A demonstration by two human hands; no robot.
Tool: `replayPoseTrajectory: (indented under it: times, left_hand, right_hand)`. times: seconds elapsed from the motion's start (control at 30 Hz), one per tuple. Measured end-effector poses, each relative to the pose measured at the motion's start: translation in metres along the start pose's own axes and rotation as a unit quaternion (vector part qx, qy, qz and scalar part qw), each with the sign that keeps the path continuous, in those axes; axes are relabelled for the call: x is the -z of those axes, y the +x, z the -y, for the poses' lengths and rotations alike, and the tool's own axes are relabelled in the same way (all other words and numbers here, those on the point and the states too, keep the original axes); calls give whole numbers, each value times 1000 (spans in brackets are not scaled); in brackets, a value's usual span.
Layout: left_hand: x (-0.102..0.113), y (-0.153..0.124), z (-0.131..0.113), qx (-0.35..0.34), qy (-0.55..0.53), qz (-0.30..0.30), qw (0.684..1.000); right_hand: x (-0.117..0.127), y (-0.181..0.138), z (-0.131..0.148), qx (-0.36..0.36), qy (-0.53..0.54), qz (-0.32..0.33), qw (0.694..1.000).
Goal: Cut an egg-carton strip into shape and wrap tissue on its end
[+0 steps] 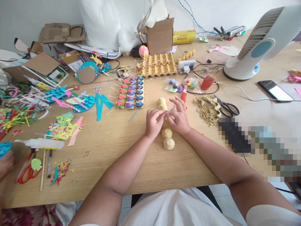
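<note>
In the view from the head, the two hands come close together above the wooden table (113, 169). The fingertips of the left hand (155, 122) are gathered in a pinch and meet those of the right hand (178, 116), whose other fingers are raised and a little spread. Between them shows a thin, whitish, half-clear piece (172, 107); which hand grips it, I cannot tell.

Under the hands lies the strip of domes (167, 133), beige, rounded and rough like pressed paper pulp; two domes appear beyond the hands and two nearer to the body, the middle being covered. Just beside the right fingers is a tool with a smooth red handle (184, 94).

To the right there are curled, dry-looking beige scraps (205, 111), touching the metal scissors (227, 106) with black loops. Farther to the left stand three rows of painted domes (130, 93), glossy, in red, purple and blue, with thin sticks coming out. Behind them is a bumpy egg tray (162, 64) of pulp.

At the left edge, another person's hand (6, 166) touches something bright blue (5, 148).
</note>
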State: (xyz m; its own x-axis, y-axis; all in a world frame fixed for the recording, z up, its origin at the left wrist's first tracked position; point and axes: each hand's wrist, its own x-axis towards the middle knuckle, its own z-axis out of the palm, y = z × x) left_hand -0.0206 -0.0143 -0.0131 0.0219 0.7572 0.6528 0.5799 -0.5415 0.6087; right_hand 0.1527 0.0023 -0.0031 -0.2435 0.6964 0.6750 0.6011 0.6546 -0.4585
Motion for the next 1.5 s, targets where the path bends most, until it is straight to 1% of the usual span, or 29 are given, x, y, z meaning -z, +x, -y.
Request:
replayPoseTrajectory:
  times: [0.17, 0.3, 0.47, 0.57, 0.6, 0.67, 0.7, 0.73, 0.77, 0.8, 0.83, 0.87, 0.9, 0.97, 1.03, 1.07, 1.13, 1.17, 1.23, 1.27, 1.33, 1.4, 1.43, 1.47, 1.5]
  left_hand:
    - [-1, -2, 2, -17, 3, -12, 1000]
    - [-1, -3, 2, 0, 16, -2, 1000]
    - [-2, -4, 3, 17, 5, 3, 1000]
    - [-2, -5, 1, 60, -45, -17, 997]
    - [-2, -5, 0, 84, -69, -28, 994]
    - [-2, -3, -4, 143, -129, -50, 980]
    - [-1, -1, -7, 176, -167, -66, 968]
    - [0, 2, -12, 211, -210, -85, 951]
    - [2, 5, -17, 245, -260, -103, 928]
    - [4, 9, -24, 280, -314, -122, 899]
    - [7, 13, -33, 315, -370, -125, 865]
    - [9, 17, -43, 348, -426, -108, 828]
    - [12, 22, -54, 379, -475, -80, 790]
    - [14, 32, -77, 426, -550, -5, 718]
    - [12, 42, -99, 448, -610, 61, 651]
    - [8, 47, -109, 450, -634, 87, 623]
    - [-2, 54, -123, 445, -668, 130, 582]
    - [-8, 56, -126, 437, -679, 153, 570]
    - [-20, 57, -126, 433, -672, 206, 564]
    - [-26, 57, -122, 437, -657, 237, 567]
    - [-35, 59, -110, 452, -609, 291, 582]
    - [-40, 64, -98, 465, -562, 312, 609]
    - [-42, 68, -94, 473, -545, 309, 619]
    - [-44, 72, -93, 482, -536, 300, 625]
    - [-45, 75, -94, 488, -539, 289, 622]
  right_hand:
    - [2, 2, 1, 3, -10, 24, 1000]
    - [1, 4, 2, 8, -16, 30, 999]
    - [4, 3, 5, 26, -64, 20, 997]
    - [8, 4, 7, 20, -68, -13, 997]
    - [10, 7, 8, 8, -47, -34, 998]
    - [13, 17, 9, -43, 43, -83, 995]
    - [15, 25, 10, -84, 112, -104, 985]
    - [17, 36, 10, -131, 191, -120, 965]
    - [20, 49, 10, -178, 272, -132, 936]
    - [23, 65, 10, -224, 346, -144, 900]
    - [26, 82, 10, -258, 407, -160, 862]
    - [29, 99, 10, -273, 454, -171, 831]
    - [32, 117, 11, -275, 489, -182, 807]
    - [34, 147, 12, -272, 541, -181, 775]
    - [29, 169, 12, -269, 573, -167, 756]
    - [24, 177, 11, -272, 583, -163, 748]
    - [12, 186, 2, -283, 587, -160, 741]
    - [8, 189, -5, -288, 581, -162, 744]
    - [6, 192, -26, -300, 558, -165, 756]
    - [10, 194, -37, -304, 547, -160, 763]
    - [25, 197, -59, -308, 536, -154, 771]
    - [46, 201, -74, -320, 538, -160, 763]
    - [56, 202, -79, -326, 542, -167, 756]
    - [64, 204, -82, -333, 548, -181, 746]
    - [70, 205, -84, -332, 551, -195, 741]
